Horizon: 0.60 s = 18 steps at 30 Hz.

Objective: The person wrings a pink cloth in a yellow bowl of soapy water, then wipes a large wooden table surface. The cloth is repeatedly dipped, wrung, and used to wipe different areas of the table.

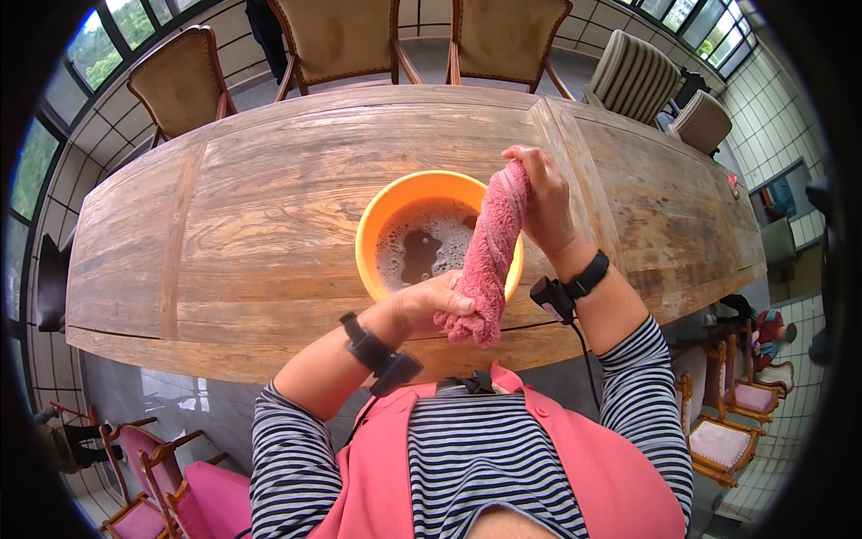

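A pink towel (492, 244), twisted into a tight roll, is stretched between my hands above the right side of an orange basin (370, 235). My right hand (543, 199) is closed around its upper, far end. Lower down and nearer to me, my left hand (438, 304) grips the other end, with a loose bit of towel sticking out below the fingers. Murky grey-brown water (418, 256) with patches of white foam lies in the basin. The towel hides part of the basin's right rim.
The basin stands on a long wooden table (269, 287) with a curved front edge close to me. Upholstered chairs (337, 45) line the far side, and a striped chair (633, 76) stands at the far right. Pink chairs (211, 494) are behind me. A cable (588, 359) hangs from my right wrist device.
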Each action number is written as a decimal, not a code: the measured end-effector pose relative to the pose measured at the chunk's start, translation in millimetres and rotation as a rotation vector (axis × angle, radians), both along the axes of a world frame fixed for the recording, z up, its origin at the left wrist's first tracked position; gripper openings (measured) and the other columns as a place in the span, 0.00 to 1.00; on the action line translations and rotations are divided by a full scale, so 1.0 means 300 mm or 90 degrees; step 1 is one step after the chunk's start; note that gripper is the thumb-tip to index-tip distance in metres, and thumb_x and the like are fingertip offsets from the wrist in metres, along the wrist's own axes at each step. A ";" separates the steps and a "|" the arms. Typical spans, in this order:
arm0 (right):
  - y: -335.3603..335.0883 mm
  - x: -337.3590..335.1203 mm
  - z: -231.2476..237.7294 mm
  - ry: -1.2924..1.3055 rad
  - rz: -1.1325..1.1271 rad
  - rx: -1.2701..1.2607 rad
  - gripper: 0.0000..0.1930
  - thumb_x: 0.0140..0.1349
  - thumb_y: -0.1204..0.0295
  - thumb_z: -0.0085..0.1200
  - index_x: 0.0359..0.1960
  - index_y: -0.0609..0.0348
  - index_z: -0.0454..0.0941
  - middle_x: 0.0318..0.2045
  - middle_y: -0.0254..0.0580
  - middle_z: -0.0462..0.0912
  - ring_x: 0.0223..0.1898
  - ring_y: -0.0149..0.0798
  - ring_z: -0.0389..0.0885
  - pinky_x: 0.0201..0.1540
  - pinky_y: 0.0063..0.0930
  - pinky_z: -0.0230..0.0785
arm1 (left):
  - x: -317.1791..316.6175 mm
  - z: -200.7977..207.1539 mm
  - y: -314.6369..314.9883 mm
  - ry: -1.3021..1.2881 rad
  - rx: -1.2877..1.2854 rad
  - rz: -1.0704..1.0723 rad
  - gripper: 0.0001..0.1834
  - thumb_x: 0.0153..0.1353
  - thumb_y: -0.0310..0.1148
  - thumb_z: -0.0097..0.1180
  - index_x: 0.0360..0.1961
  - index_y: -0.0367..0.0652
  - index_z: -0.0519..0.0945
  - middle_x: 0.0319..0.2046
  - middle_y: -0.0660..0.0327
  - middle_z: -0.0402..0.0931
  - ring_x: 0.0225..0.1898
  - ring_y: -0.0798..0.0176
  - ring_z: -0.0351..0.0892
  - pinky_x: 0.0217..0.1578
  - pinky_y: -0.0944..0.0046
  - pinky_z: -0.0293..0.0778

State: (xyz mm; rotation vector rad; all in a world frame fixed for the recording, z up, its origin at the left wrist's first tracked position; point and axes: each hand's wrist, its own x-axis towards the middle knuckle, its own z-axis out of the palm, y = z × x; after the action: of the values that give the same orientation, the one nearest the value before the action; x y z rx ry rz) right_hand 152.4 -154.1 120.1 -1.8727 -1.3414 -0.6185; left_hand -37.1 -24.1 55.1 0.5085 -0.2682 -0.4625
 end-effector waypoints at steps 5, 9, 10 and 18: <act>-0.009 0.027 0.048 -0.125 -0.012 -0.061 0.19 0.55 0.77 0.65 0.48 0.56 0.76 0.39 0.49 0.83 0.45 0.56 0.82 0.51 0.45 0.74 | -0.016 0.007 -0.027 0.112 -0.029 0.058 0.34 0.59 0.24 0.64 0.67 0.37 0.67 0.53 0.52 0.76 0.54 0.50 0.82 0.61 0.36 0.79; -0.033 0.054 0.037 -0.202 0.037 -0.106 0.19 0.54 0.78 0.64 0.49 0.54 0.76 0.39 0.46 0.82 0.42 0.54 0.83 0.49 0.46 0.75 | -0.025 0.017 0.042 0.172 0.080 0.052 0.26 0.62 0.24 0.66 0.60 0.40 0.71 0.39 0.58 0.77 0.37 0.60 0.81 0.36 0.61 0.80; -0.040 0.059 0.028 -0.200 0.050 -0.121 0.19 0.55 0.78 0.64 0.49 0.54 0.76 0.39 0.45 0.82 0.42 0.54 0.83 0.48 0.46 0.76 | -0.022 0.017 0.055 0.189 0.108 0.048 0.21 0.63 0.25 0.67 0.55 0.41 0.73 0.35 0.59 0.77 0.32 0.64 0.80 0.29 0.66 0.77; -0.102 0.000 -0.045 0.099 0.000 -0.391 0.12 0.59 0.75 0.66 0.43 0.56 0.78 0.34 0.52 0.86 0.38 0.56 0.87 0.41 0.46 0.79 | 0.025 0.025 0.180 -0.127 1.029 0.375 0.29 0.54 0.31 0.75 0.56 0.39 0.76 0.42 0.51 0.85 0.42 0.52 0.87 0.47 0.56 0.81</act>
State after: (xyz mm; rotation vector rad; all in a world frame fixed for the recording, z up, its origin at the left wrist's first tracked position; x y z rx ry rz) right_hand 152.5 -184.6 106.5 -2.3379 -1.5381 -0.0437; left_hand -29.6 29.9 62.7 2.1463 0.1422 0.0585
